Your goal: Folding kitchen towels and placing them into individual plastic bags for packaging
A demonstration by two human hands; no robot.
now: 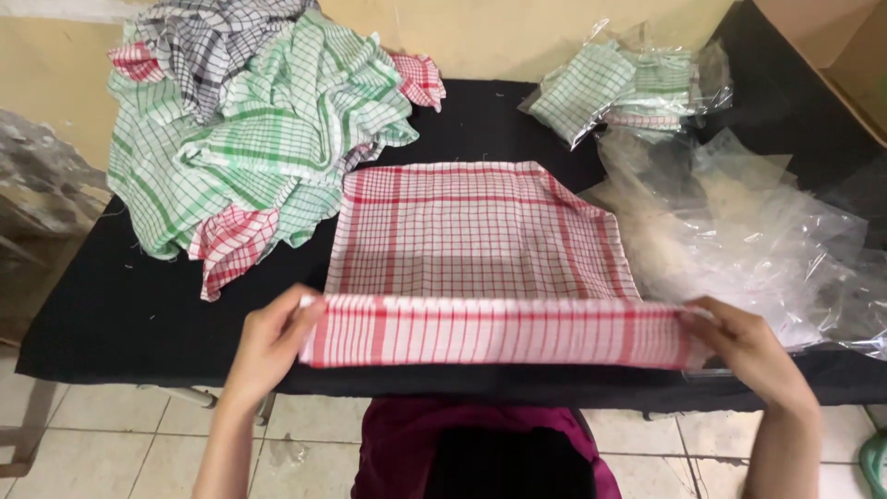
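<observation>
A red-and-white checked cloth point(471, 231) lies spread on the black table point(129, 305). Its near edge is lifted and folded back into a band across the front. My left hand point(268, 342) pinches the left end of that band. My right hand point(748, 346) pinches the right end. Both hands sit just over the table's near edge, with the cloth stretched taut between them.
A heap of green, red and grey checked cloths point(249, 129) covers the table's far left. Bagged folded cloths point(628, 88) lie at the far right, with loose clear plastic bags point(748, 231) in front of them. A cardboard box point(841, 46) stands at the right corner.
</observation>
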